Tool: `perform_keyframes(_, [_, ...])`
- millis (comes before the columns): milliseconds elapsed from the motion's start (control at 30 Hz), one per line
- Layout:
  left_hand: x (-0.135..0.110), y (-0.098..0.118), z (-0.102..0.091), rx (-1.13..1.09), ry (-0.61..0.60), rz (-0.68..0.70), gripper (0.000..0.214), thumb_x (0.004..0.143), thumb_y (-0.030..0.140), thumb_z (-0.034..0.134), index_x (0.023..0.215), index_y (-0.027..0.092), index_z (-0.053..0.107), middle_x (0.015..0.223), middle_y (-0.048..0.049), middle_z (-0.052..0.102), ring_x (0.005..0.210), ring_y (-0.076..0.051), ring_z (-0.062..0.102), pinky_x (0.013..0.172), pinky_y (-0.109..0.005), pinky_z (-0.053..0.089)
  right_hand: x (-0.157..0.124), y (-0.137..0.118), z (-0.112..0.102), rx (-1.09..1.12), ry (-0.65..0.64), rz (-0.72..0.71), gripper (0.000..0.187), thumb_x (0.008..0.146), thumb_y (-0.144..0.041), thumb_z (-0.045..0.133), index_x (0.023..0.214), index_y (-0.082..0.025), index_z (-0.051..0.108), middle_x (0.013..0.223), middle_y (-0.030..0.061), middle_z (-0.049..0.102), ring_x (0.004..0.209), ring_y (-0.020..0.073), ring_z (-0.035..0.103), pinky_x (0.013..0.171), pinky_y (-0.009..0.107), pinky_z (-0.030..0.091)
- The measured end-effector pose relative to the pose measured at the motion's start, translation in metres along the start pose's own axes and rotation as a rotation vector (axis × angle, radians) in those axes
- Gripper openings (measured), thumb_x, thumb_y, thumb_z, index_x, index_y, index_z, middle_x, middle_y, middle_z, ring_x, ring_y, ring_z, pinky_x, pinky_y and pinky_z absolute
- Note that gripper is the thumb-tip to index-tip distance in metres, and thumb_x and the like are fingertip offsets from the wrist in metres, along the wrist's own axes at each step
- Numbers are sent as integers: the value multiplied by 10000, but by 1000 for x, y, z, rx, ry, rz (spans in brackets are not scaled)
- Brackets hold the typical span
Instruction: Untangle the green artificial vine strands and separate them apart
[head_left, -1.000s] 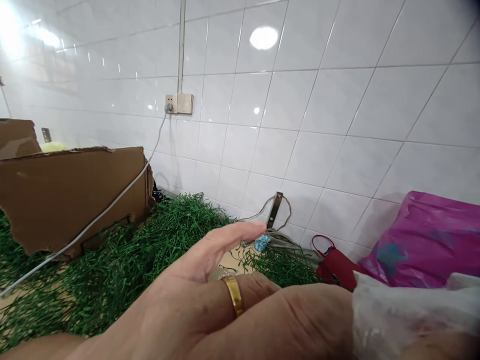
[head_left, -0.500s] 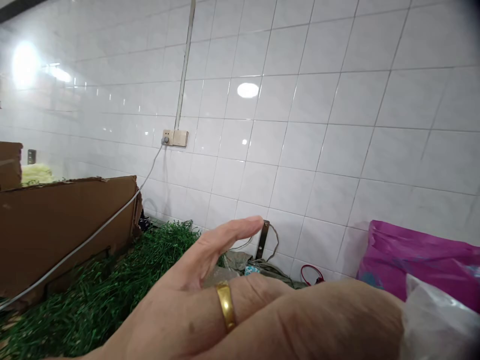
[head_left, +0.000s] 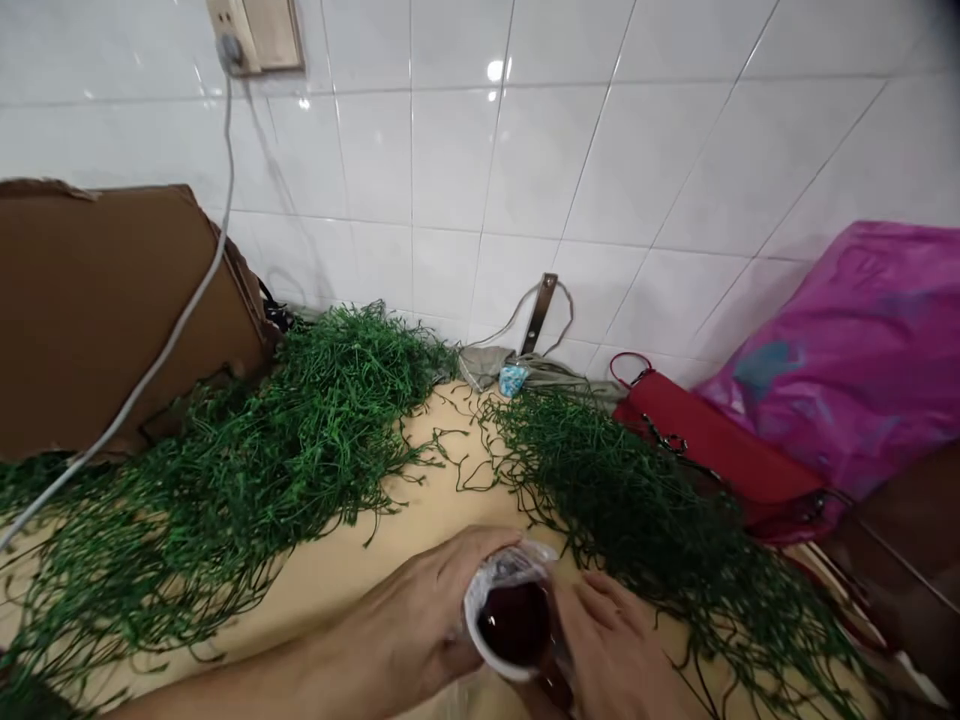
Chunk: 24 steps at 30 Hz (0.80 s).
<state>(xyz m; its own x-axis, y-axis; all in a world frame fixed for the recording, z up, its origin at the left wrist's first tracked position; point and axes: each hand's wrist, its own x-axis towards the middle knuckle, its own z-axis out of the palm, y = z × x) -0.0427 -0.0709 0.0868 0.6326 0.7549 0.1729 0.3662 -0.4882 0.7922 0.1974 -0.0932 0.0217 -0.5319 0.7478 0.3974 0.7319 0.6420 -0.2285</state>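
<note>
Low in the head view, a white-rimmed cup (head_left: pixel 472 612) of dark liquid is tilted toward me, with crumpled clear plastic film (head_left: pixel 517 565) around its far rim. Around its left side wraps my left hand (head_left: pixel 431 610), closed on the cup. My right hand (head_left: pixel 619 645) presses against the right side, its fingers bent around the cup and partly hidden. Beneath the hands is a tan tabletop (head_left: pixel 360 560). Thin green artificial plant stems lie in a left heap (head_left: pixel 300 420) and a right heap (head_left: pixel 600 470), the right one close to my right hand.
A cardboard box (head_left: pixel 112 320) stands at left with a grey cable (head_left: pixel 180 325) crossing it. At right lie a red handbag (head_left: pixel 720 440) and a purple plastic bag (head_left: pixel 862 330). A metal bracket (head_left: pixel 538 315) rises by the tiled wall (head_left: pixel 442 160), above a small blue-and-white item (head_left: pixel 512 379).
The view has tilted down, bringing the tabletop and both heaps into sight. A ringed hand, raised close to the camera before, is gone from there; both hands are now low, around the cup.
</note>
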Motion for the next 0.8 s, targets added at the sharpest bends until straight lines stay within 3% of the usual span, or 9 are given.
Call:
perform_keyframes(100, [-1,-42,23,-28,-60,-67,740,814,224,728,1487,238,419,1472,-139,552,1361,-266,542,1160,-423,451,8,-13,24,54,-129,197,329,839,-293,684,1155,-201,664,869,60,749,800,245,685,795,391,528])
perform_keyframes(200, [3,-57,23,-40,-84,-62,851,701,262,845,1467,223,474,1499,-158,518,1416,-302,480,1201,-454,394,13,-15,17,197,-276,310,381,794,-339,749,1150,-222,681,1006,75,746,932,268,677,798,382,543])
perform_keyframes(300, [0,-54,11,-48,-56,-51,779,734,353,842,1439,244,528,1476,-141,544,1391,-288,510,1190,-441,407,17,-4,-13,355,-291,301,441,755,-382,781,1172,-271,690,1142,64,726,1072,280,653,883,394,546])
perform_keyframes(400, [-13,-44,4,-43,-17,-37,702,821,432,769,1455,280,508,1502,-120,526,1405,-258,499,1197,-422,400,30,12,-33,405,-124,415,287,916,-458,588,1112,-286,708,1087,60,726,1051,251,654,913,405,537])
perform_keyframes(500, [-33,-34,9,66,43,-164,887,780,555,769,1532,283,387,1578,-149,420,1472,-313,402,1207,-503,374,51,21,-27,376,-11,472,386,894,-489,600,1175,-241,692,1156,98,702,1119,276,618,965,450,508])
perform_keyframes(600, [-52,-30,18,201,77,-336,1064,678,612,822,1557,272,329,1548,-173,449,1430,-380,431,1149,-575,418,65,19,-13,464,-182,414,290,871,-414,636,1056,-207,718,1035,82,729,999,255,651,872,403,529])
perform_keyframes(633, [-57,-30,21,231,87,-376,999,708,569,820,1540,272,354,1493,-162,514,1367,-370,499,1111,-562,456,67,16,-10,494,-226,409,218,900,-379,603,968,-206,716,940,60,731,902,228,660,805,369,532])
perform_keyframes(700, [-64,-31,26,267,97,-426,715,834,419,751,1465,266,449,1271,-113,670,1140,-300,645,1005,-489,530,63,6,-13,480,-179,381,220,964,-330,529,852,-215,680,826,30,708,784,189,641,732,330,513])
perform_keyframes(800, [-66,-36,30,296,104,-411,376,929,280,619,1301,245,572,982,-45,714,885,-216,670,890,-393,550,44,-11,-30,376,-44,114,178,987,-262,529,867,-244,660,863,20,709,852,180,638,786,318,504])
